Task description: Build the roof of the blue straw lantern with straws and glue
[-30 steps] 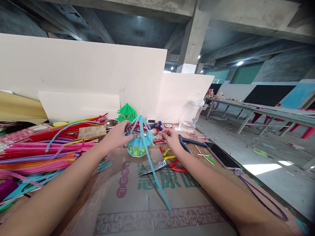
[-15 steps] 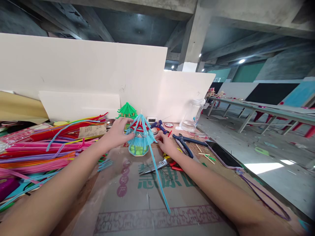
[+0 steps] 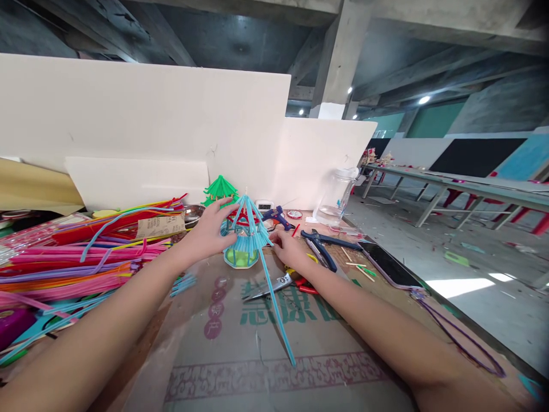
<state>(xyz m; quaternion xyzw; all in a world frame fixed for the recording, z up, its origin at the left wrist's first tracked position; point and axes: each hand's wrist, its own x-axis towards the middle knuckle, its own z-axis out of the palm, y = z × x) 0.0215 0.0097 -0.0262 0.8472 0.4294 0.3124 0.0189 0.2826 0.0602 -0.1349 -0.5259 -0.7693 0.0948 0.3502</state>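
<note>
A small blue pipe-cleaner pavilion (image 3: 244, 237) with a red inner frame and a green base stands on the cardboard-covered table. My left hand (image 3: 209, 232) grips its roof from the left, fingers spread over the top. My right hand (image 3: 286, 247) rests at its right lower edge, fingers touching the blue fringe. A long blue pipe cleaner (image 3: 278, 312) trails from the roof down toward me.
A big heap of coloured pipe cleaners (image 3: 77, 254) fills the left. Scissors (image 3: 268, 287), blue pliers (image 3: 321, 247), a glue gun (image 3: 277, 216), a phone (image 3: 388, 264), a clear jar (image 3: 334, 197) and a green pavilion (image 3: 219, 189) lie around. White boards (image 3: 171, 131) stand behind.
My right hand has dropped from beside the roof to the pavilion's lower right edge. My left hand has shifted higher on the roof. The view tilted slightly.
</note>
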